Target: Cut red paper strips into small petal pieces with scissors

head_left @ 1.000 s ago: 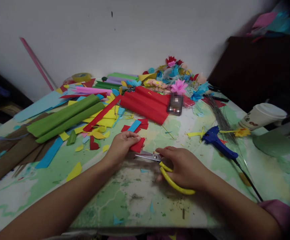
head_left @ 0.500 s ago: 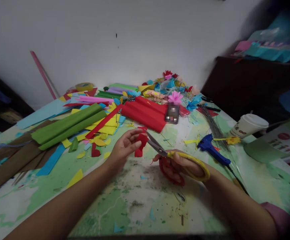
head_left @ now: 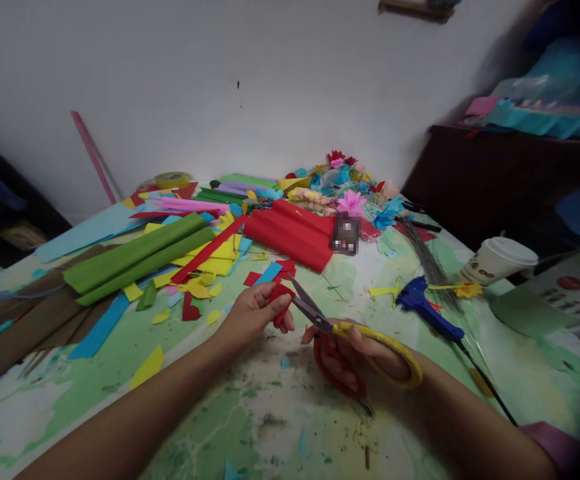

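Between the thumb and fingers of my left hand (head_left: 257,310) is a small piece of red crepe paper (head_left: 281,303). My right hand (head_left: 353,353) grips scissors (head_left: 337,327) with one yellow and one red handle loop. Their blades point up and left, slightly parted, with the tips close to the red piece. Just beyond my left hand lie a blue paper strip (head_left: 269,274) and red scraps (head_left: 253,279) on the table. A curved red cut-out (head_left: 190,308) rests left of that hand, near yellow petal-shaped pieces (head_left: 200,288).
A blue glue gun (head_left: 427,308) with its cord lies at right, before thin wires (head_left: 427,257) and a white lidded cup (head_left: 500,259). Folded red crepe paper (head_left: 290,233) and green crepe paper (head_left: 137,257) lie beyond my hands. Paper flowers (head_left: 340,177) are heaped at the back.
My left hand has closed on the red piece and turned it, lowering slightly. The blue strip and red scraps behind it now show. The scissors' blades look closer together.
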Available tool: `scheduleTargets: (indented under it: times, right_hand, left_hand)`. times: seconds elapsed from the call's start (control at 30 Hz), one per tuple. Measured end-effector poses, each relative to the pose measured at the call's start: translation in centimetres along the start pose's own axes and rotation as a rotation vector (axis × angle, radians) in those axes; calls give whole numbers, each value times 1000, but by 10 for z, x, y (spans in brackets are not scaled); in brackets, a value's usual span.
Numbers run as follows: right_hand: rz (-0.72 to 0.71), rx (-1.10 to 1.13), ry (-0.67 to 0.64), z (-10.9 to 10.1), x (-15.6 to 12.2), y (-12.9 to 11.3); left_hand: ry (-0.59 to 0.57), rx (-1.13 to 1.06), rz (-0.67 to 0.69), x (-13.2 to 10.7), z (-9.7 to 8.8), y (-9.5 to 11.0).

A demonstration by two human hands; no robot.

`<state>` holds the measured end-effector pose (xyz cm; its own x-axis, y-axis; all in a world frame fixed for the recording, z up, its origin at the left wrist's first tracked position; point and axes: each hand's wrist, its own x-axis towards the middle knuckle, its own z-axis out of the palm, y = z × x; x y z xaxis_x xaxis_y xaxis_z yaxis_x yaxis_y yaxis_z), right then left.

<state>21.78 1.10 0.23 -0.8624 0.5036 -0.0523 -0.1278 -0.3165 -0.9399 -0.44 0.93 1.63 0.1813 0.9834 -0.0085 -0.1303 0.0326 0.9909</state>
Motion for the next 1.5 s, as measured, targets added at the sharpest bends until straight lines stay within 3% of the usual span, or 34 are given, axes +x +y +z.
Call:
scheduleTargets:
  times: [0.27,0.7,1.03,1.5]
  right_hand:
    - [-6,-171,-76,5,-7,-15]
    - [-16,-131,-105,4,-8,-13]
    - [-25,-111,-159,8,-7,-17]
    - [-22,-40,-33,9,-3,-4]
  left_hand:
    - [-33,-8,-55,-7,6,0]
    - [-35,17,-81,-8,8,0]
    - [11,-47,4,-13,9,-7]
    - [8,-36,-83,-7,9,-4]
